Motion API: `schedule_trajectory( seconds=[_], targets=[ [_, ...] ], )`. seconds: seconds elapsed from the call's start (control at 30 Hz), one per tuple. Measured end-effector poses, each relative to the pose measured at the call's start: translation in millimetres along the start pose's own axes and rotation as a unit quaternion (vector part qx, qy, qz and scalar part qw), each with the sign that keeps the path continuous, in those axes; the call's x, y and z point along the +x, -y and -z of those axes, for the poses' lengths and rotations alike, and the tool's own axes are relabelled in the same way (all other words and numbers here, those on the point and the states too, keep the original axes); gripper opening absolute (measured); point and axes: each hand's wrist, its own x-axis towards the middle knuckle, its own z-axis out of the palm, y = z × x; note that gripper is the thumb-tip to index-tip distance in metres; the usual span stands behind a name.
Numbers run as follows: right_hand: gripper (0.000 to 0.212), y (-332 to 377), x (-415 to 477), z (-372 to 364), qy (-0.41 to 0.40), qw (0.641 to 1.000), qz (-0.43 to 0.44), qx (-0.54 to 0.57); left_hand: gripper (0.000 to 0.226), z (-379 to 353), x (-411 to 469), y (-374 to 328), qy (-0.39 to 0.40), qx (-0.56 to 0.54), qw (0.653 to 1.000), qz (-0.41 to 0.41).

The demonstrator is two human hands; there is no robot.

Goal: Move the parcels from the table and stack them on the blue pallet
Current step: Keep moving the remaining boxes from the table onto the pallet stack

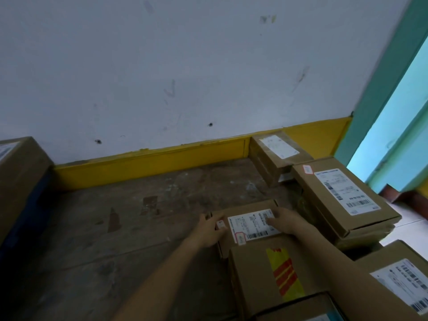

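Note:
A small brown parcel (249,210) with a white label lies on the worn wooden table (139,216). My left hand (209,230) grips its left edge, thumb on top near a small red-framed sticker. My right hand (286,220) lies over the right part of its top, fingers resting on the label. A parcel with yellow-and-red tape (261,274) sits just in front of it, between my forearms. At the far left a large carton (20,179) stands on something dark blue (25,225), which may be the pallet.
More labelled parcels are stacked on the right: one against the yellow rim (275,154), a bigger one (342,193) in front of it, another at the bottom right (403,281). A yellow rim (150,163) borders the table under a white wall. A teal door frame (382,89) rises at the right.

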Motion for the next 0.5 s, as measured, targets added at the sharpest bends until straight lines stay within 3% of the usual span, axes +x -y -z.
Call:
schedule_trajectory(
  seconds=[0.27, 0.5],
  targets=[
    [0.041, -0.4, 6.5, -5.6, 0.044, 0.997, -0.016, -0.063, 0.059, -8.7, 0.1, 2.2, -0.02, 0.037, 0.999, 0.004],
    [0.05, 1.4, 4.5, -5.3, 0.021, 0.997, 0.006, -0.069, 0.061, -8.9, -0.5, 1.3, -0.02, 0.006, 1.0, 0.005]
  ],
)
